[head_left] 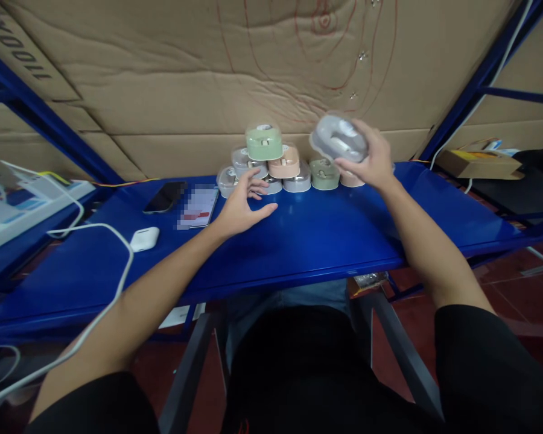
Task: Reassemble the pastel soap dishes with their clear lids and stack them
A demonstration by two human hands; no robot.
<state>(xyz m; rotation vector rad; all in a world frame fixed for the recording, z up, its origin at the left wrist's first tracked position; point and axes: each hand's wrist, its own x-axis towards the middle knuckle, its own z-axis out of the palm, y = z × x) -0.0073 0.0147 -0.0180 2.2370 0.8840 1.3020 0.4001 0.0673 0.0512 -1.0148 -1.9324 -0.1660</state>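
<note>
the right hand (364, 158) grips a clear round case (339, 138) above the pyramid of pastel round cases (263, 150), and the wide-open left hand (242, 208) sits just beside it. a careless knock from either hand could topple that loosely piled pyramid.

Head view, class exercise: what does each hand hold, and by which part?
The right hand grips a grey round plastic case by its right end. The left hand holds nothing; it is open beside the stack of cases.
</note>
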